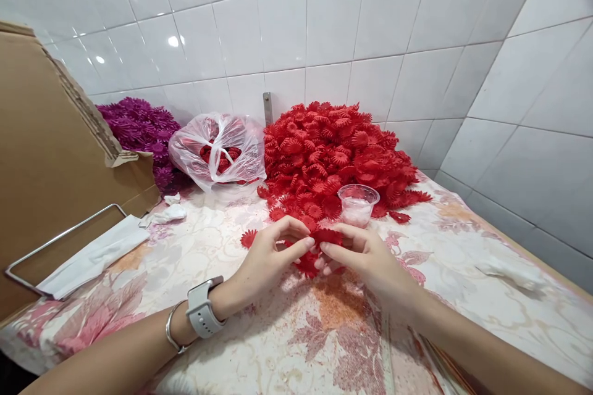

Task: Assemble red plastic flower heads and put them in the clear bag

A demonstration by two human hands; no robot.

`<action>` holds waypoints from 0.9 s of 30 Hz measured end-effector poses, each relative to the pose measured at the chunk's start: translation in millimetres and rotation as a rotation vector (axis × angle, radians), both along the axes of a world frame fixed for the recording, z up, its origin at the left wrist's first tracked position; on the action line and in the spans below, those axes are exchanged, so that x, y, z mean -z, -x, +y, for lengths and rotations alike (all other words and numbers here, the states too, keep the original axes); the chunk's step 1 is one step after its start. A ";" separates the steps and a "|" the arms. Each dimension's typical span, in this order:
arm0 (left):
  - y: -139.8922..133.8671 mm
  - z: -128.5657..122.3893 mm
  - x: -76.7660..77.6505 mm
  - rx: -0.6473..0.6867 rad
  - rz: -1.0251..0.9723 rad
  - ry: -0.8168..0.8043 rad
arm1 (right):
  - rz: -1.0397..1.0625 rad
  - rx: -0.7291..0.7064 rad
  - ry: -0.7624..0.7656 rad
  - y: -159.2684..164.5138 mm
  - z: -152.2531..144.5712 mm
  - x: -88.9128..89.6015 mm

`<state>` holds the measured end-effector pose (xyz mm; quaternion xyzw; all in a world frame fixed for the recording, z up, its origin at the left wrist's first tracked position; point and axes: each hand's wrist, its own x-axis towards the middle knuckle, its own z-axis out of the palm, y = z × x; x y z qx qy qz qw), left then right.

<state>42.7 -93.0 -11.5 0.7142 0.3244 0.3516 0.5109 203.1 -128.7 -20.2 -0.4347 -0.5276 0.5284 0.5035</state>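
Brown corrugated cardboard box (pixel 60 129): far left, its top edge torn.
Bent silver metal wire (pixel 69 229): against the box, beside a flat white sheet (pixel 95 256).
Purple heap of petal-edged pieces (pixel 139 126): behind the box, near the wall.
Crumpled white tissue (pixel 165 215): on the bench (pixel 222 222), which wears a pale floral cloth.
Knotted translucent plastic bag (pixel 243 129): just right of the purple heap; red pieces show through.
Loose red flower-shaped piece (pixel 249 238): on the cloth, just beside the left hand (pixel 278 245).
Left fingers: closed, thumb and forefinger pinching the near-side edge of a red scalloped piece (pixel 328 236); grey-white watch (pixel 202 308) and silver bangle (pixel 171 330) at the wrist.
Red scalloped piece: between the two hands, in front of the large red heap of flower-shaped pieces (pixel 333 151).
Right hand (pixel 364 253): fingers closed on the same piece, opposite side, some fingertips partly hidden.
Clear round plastic cup (pixel 358 205): upright, just behind the right hand, whitish contents.
White tiled wall (pixel 532 92): behind and to the right.
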 end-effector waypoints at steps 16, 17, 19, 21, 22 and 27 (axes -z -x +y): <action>1.8 -2.6 -0.7 -0.036 0.134 -0.168 | 0.049 -0.117 0.089 3.7 -1.8 -3.0; 1.7 -2.8 -0.9 -0.040 0.136 -0.170 | 0.035 -0.131 0.088 3.8 -1.2 -2.0; 1.7 -2.4 -1.0 -0.063 0.134 -0.178 | 0.025 -0.157 0.090 4.5 -0.1 0.1; 1.8 -1.1 -0.7 -0.099 0.118 -0.181 | 0.046 -0.159 0.091 5.1 0.9 2.0; 1.8 -0.4 -0.4 -0.115 0.106 -0.181 | 0.068 -0.151 0.092 5.3 1.4 2.7; 1.7 1.1 0.9 -0.151 0.060 -0.192 | 0.162 -0.063 0.109 3.1 3.4 3.3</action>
